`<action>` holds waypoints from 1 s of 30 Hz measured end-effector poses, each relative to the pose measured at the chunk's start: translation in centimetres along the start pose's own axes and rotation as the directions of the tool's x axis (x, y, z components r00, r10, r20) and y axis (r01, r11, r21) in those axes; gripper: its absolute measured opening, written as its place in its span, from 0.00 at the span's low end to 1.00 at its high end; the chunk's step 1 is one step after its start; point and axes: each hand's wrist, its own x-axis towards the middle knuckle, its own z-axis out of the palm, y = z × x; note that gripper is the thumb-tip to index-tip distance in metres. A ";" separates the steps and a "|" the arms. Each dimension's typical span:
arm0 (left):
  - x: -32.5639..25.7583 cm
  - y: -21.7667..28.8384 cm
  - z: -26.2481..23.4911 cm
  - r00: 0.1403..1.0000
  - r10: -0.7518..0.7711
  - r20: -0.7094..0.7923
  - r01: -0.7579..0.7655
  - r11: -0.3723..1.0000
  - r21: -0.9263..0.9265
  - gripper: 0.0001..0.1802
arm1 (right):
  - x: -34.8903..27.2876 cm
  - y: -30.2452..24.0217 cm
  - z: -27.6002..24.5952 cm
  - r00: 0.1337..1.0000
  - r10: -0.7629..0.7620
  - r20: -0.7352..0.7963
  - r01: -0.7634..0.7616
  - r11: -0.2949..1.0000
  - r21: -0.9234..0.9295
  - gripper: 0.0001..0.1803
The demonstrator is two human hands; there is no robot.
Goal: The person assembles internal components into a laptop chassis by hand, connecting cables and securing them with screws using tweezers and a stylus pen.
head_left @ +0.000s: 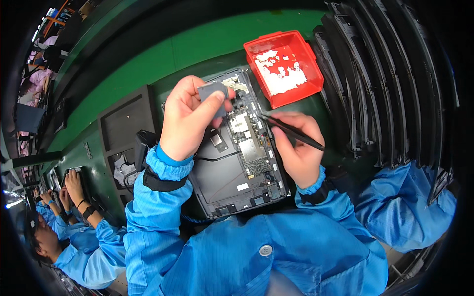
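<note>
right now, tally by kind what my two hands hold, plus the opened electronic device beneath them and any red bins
grey flat piece: 1
black tweezers-like tool: 1
opened electronic device: 1
red bin: 1
total: 4

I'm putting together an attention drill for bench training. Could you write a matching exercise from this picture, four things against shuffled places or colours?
1. Bin
2. Slim black tool
3. Flat grey piece
4. Dark tray

A. Held in the left hand
B. Left of the opened device
C. Red, with white bits inside
D. Held in the right hand

Pairs: 1-C, 2-D, 3-A, 4-B
</note>
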 end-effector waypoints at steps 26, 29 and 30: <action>0.0 -3.2 0.1 0.992 0.030 -0.122 -0.030 1.000 0.004 0.14 | -0.1 2.6 1.1 0.967 -0.235 0.099 0.248 0.958 -0.143 0.12; -0.1 -3.2 0.4 0.989 0.040 -0.144 -0.034 0.999 0.041 0.15 | -0.7 2.5 1.3 0.988 -0.132 0.074 0.131 0.991 0.016 0.12; -0.1 -3.1 0.5 0.987 0.036 -0.159 -0.032 0.999 0.022 0.15 | -0.8 2.5 1.4 0.995 -0.087 0.048 0.079 0.987 0.143 0.12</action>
